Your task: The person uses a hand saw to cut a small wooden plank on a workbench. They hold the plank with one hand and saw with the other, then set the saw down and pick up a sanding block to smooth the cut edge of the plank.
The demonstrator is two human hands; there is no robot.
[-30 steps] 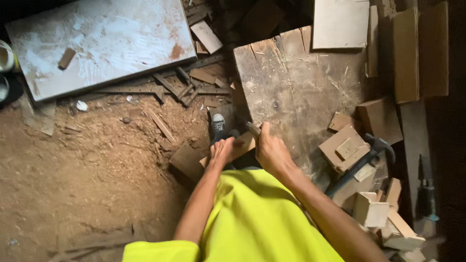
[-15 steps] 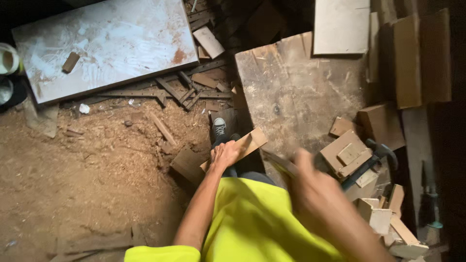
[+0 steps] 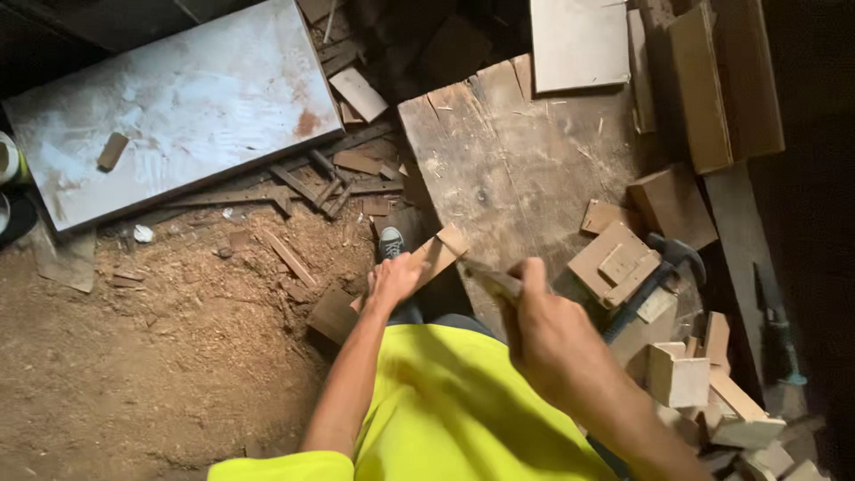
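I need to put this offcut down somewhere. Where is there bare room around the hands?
The worn board is bare between the pale panel and the right hand. The big whitish sheet holds only one small block. The sawdust floor left of the left hand is open. Right of the board it is crowded: wood blocks and a hammer.

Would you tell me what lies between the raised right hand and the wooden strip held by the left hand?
In the head view, only bare worn board separates the right hand from the wooden strip under the left hand.
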